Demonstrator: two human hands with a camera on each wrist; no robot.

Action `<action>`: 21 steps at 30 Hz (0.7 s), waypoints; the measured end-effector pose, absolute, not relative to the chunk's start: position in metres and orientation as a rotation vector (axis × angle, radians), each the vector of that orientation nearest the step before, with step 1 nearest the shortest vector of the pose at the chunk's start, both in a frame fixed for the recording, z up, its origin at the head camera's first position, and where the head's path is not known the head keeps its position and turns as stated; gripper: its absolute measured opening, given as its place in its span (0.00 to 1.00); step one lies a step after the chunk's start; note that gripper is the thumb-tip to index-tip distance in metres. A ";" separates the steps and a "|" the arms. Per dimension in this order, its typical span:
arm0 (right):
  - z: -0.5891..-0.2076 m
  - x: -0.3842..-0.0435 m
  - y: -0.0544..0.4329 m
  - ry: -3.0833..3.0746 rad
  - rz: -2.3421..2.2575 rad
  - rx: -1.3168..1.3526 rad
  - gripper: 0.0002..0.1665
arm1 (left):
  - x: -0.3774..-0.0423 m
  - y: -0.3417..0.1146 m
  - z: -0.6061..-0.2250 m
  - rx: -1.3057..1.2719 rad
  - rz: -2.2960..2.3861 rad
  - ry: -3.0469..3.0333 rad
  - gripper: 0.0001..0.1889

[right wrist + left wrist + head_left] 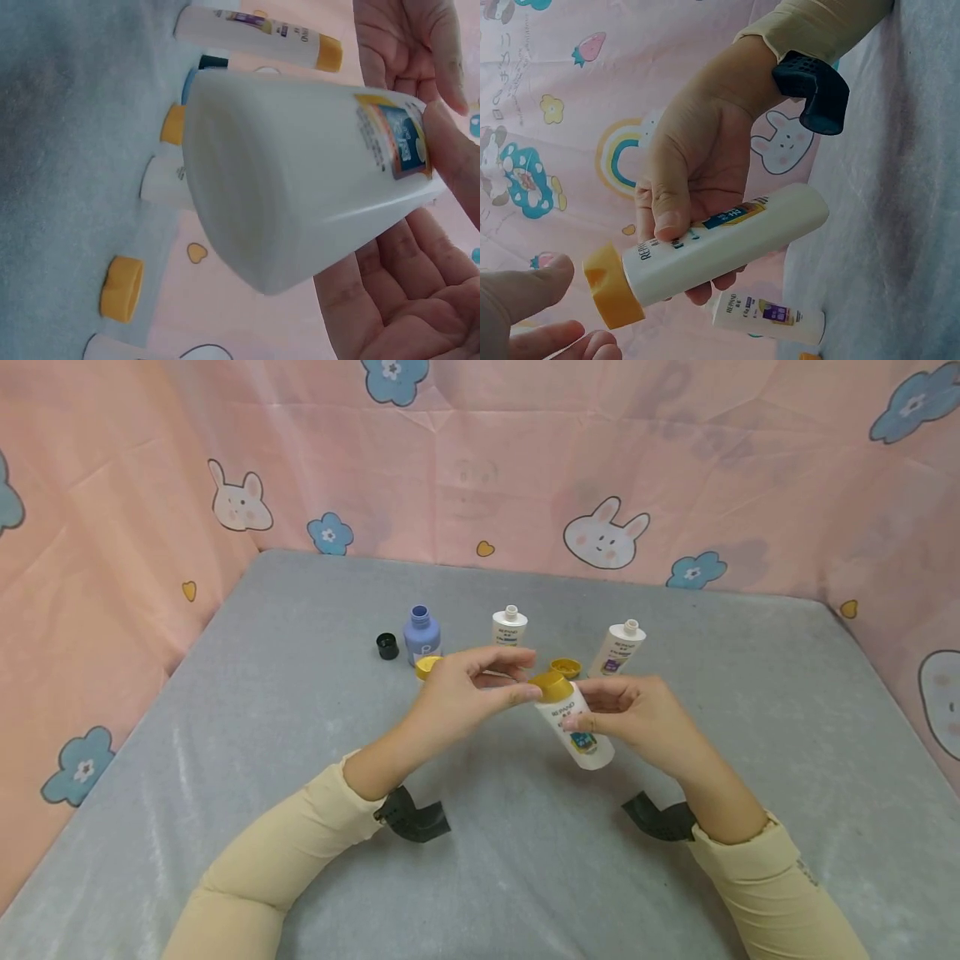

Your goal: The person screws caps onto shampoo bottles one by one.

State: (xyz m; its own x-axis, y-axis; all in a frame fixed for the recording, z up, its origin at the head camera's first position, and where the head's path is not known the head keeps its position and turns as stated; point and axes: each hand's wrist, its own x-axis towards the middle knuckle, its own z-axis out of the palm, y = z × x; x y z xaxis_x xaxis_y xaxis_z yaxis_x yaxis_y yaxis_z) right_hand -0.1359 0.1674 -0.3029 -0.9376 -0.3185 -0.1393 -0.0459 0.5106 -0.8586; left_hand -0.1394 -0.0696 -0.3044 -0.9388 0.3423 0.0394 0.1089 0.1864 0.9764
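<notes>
My right hand [637, 722] grips a white bottle [577, 727] with a gold-yellow cap [555, 687], thumb over the label and fingers behind. The bottle leans, its cap towards my left hand [472, 685]. In the left wrist view, the left thumb [536, 289] and fingers stand apart from the cap [613, 286], with a gap between. The right wrist view shows the bottle's base [232, 180] close up, and the left hand [409, 52] beyond it; the cap is hidden there.
Behind the hands stand a blue uncapped bottle [422, 635] and two uncapped white bottles, one [510, 625] central and one [618, 647] right. A black cap [387, 646] and yellow cap [566, 668] lie nearby. The right wrist view also shows a yellow-capped white bottle [255, 34].
</notes>
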 end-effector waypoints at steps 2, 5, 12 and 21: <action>-0.303 -0.136 0.167 2.489 -1.387 -0.301 0.26 | -0.139 -0.068 -0.304 0.389 1.823 2.298 0.19; -0.303 -0.136 0.167 2.494 -1.382 -0.299 0.25 | -0.139 -0.065 -0.306 0.396 1.789 2.340 0.18; -0.303 -0.135 0.166 2.499 -1.348 -0.307 0.27 | -0.139 -0.064 -0.311 0.479 1.794 2.336 0.16; -0.305 -0.135 0.164 2.488 -1.360 -0.313 0.26 | -0.138 -0.064 -0.312 0.453 1.812 2.228 0.20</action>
State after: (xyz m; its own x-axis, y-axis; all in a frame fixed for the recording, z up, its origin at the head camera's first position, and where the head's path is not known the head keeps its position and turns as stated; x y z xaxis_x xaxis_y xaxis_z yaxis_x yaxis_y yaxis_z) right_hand -0.1347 0.1645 -0.3050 -0.9351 -0.3232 -0.1455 -0.0520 0.5312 -0.8456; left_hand -0.1382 -0.0640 -0.3117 -0.9247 0.3804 0.0135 0.0908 0.1860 0.9784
